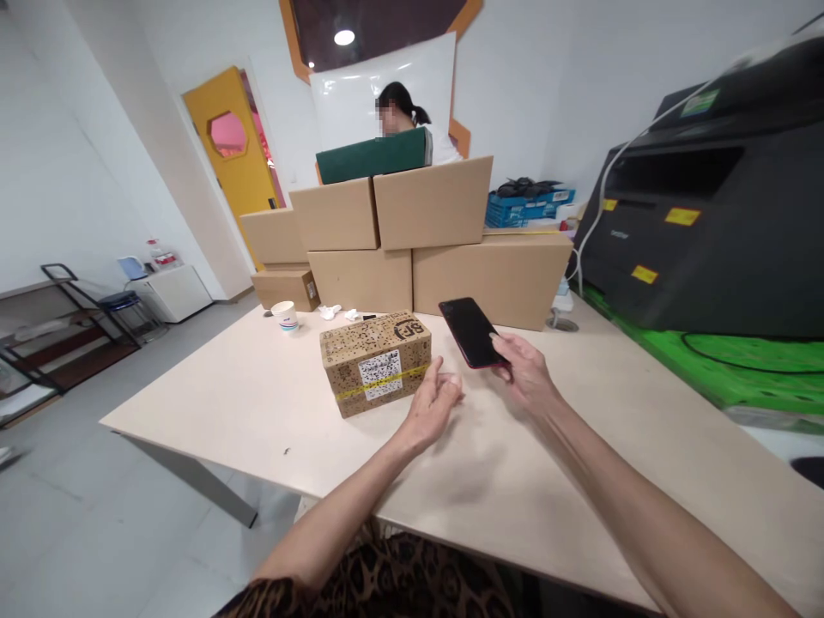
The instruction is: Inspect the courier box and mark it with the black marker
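A dark phone with a reddish edge (469, 333) is in my right hand (523, 367), gripped at its lower right end and raised above the table. Just right of a speckled brown carton (379, 359), my left hand (435, 402) is held with its fingers apart and nothing in it. Its fingertips are close to the carton's right end; whether they touch it I cannot tell. The carton lies on the pale table (251, 412) and has a white label and a yellow strip on its front side.
Several plain cardboard boxes (489, 279) are stacked along the back, topped by a green box (373, 156). A person (399, 112) is behind them. A paper cup (285, 316) and crumpled tissues (330, 312) sit at the back left. A black printer (708, 206) stands at right.
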Motion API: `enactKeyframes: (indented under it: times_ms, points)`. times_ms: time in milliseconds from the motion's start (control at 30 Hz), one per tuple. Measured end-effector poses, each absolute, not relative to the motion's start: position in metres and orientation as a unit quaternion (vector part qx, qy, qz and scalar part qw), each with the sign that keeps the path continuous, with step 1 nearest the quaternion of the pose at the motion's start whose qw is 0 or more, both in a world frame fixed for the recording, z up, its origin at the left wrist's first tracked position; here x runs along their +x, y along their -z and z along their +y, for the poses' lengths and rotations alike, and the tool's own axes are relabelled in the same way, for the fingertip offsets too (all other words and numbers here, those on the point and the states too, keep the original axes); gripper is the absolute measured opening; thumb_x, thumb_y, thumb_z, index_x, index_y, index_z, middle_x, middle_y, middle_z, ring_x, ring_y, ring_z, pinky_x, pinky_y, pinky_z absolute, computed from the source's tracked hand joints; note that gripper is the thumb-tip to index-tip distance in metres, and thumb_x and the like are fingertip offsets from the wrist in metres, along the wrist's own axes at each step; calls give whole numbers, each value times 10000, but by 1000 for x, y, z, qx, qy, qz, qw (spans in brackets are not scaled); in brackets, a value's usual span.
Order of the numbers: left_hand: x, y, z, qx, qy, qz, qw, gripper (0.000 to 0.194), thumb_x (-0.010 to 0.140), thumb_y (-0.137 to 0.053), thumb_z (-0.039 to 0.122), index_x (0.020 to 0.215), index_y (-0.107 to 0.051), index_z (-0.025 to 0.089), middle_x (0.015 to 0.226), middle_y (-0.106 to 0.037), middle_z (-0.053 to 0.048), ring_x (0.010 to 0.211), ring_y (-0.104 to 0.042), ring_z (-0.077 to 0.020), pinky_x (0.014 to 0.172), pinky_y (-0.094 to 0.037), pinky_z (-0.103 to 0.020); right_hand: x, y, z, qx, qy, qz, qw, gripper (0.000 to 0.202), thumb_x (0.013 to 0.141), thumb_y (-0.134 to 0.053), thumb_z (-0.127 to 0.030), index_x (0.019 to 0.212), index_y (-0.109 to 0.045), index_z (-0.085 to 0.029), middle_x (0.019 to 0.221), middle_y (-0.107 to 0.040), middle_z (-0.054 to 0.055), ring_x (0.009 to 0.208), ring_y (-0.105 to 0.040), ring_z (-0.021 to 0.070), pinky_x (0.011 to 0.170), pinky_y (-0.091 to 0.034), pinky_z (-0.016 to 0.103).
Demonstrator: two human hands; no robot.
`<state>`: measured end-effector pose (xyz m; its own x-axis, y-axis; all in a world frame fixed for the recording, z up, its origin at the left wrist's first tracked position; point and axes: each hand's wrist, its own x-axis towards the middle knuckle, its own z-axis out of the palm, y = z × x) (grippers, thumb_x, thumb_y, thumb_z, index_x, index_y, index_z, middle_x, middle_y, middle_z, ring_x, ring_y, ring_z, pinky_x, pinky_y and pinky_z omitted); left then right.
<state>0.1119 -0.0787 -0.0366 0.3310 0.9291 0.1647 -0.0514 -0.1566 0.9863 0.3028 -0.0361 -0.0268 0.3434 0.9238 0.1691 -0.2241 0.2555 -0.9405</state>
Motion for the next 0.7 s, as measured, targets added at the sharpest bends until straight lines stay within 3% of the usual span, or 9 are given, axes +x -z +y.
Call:
enactKeyframes:
  times_ms: [100,200,267,400,600,700]
  points:
    - [117,31,-74,596,-508,310,539,954,911,-613,752,1635,-336,196,1078,-731,-123,909,-746,-276,880,-607,-467,280,10,-59,-369,-452,-422,694,606,660,-899,-578,1106,-671,-237,707,-622,-45,481,-426,73,390,-287,204]
    - [114,24,-77,566,-551,270,550,1010,883,-682,717,1651,-282,198,1070,-729,-111,834,-733,-252,761,-610,-403,262,4,-73,-347,-473,-486,648,699,742,-855,-602,1290,-617,-240,629,-625,-61,448,-438,92,410,-325,229]
    - [109,22,-79,558,-568,256,548,1016,874,-703,701,1653,-282,204,1083,-730,-105,741,-698,-208,684,-592,-358,256,5,-75,-345,-461,-528,624,729,773,-828,-624,1336,-590,-228,572,-592,-79,418,-407,92,406,-314,236]
    - [98,23,-78,560,-587,247,529,979,890,-697,684,1652,-310,207,845,-691,-24,542,-555,-121,551,-519,-279,251,8,-69,-343,-444,-571,600,765,824,-791,-631,1416,-537,-218,568,-595,-81,423,-426,96,424,-331,233]
    - [89,26,-69,566,-591,235,524,1020,902,-696,674,1667,-263,157,724,-617,23,529,-563,-110,534,-506,-239,240,-1,-59,-332,-473,-565,589,840,793,-823,-641,1444,-509,-213,614,-651,-58,413,-485,99,402,-344,222]
    - [88,27,-68,568,-592,231,523,1021,906,-692,676,1671,-256,159,738,-630,15,533,-567,-110,542,-511,-242,235,-7,-57,-310,-514,-556,575,876,774,-840,-628,1470,-473,-242,647,-684,-52,404,-591,157,406,-471,281]
